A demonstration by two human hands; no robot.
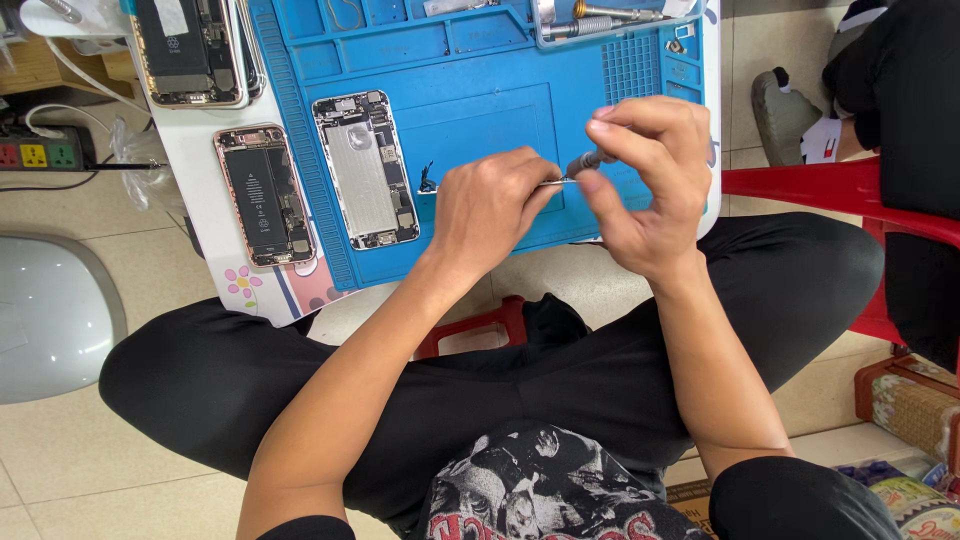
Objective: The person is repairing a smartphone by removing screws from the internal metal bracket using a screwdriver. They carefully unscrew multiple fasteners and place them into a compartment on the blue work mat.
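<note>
My left hand (490,205) is closed around thin metal tweezers (556,182) over the blue repair mat (470,120). Beside it, my right hand (645,180) pinches a small grey screwdriver (585,162) between thumb and forefinger, its end meeting the tweezers' tip. What sits between the tips is too small to see. An opened phone body with a bare metal plate (365,168) lies on the mat to the left of my left hand. A tiny dark part (427,180) lies just right of that phone.
A rose-gold opened phone with a black battery (262,195) lies on the white table edge, left of the mat. Another opened phone (187,50) lies at the back left. Tools (600,20) rest in the mat's top tray. A power strip (45,152) and red stool (840,190) flank me.
</note>
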